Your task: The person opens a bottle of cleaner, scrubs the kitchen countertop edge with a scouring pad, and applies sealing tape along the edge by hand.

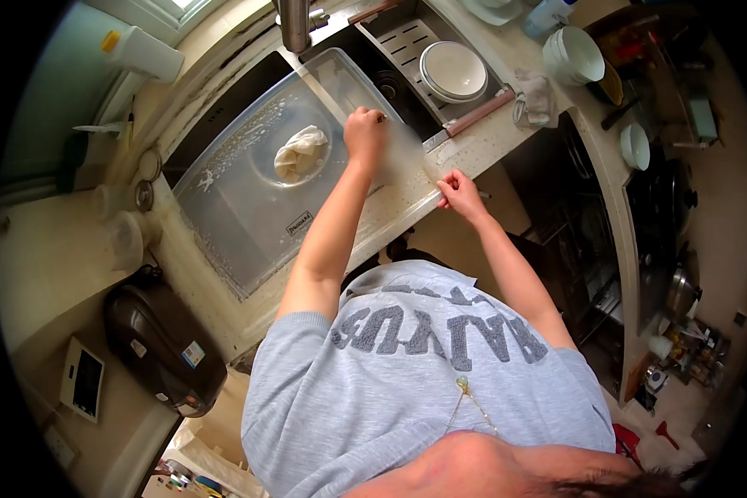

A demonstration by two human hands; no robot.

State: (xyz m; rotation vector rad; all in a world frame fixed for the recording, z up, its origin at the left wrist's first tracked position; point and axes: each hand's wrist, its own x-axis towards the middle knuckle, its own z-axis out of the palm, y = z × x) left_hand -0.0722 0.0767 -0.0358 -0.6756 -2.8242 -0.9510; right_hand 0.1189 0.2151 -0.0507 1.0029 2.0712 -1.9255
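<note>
A large translucent plastic lid (249,195) lies across the sink, with wet white streaks and a small dark label on it. On its round middle sits a crumpled whitish cloth (300,155). My left hand (365,135) is closed in a fist over the lid's right part; what it holds, if anything, is hidden. Close to the counter's front edge, my right hand (461,196) has its fingers pinched together. A pale, blurred patch spreads between the two hands, and I cannot tell what it is.
A faucet (294,25) rises behind the sink. White bowls (454,71) rest on a drainer (398,40) at the right. A rag (534,100) and stacked bowls (573,56) stand on the counter. Left are a white jug (144,55) and a dark appliance (153,340).
</note>
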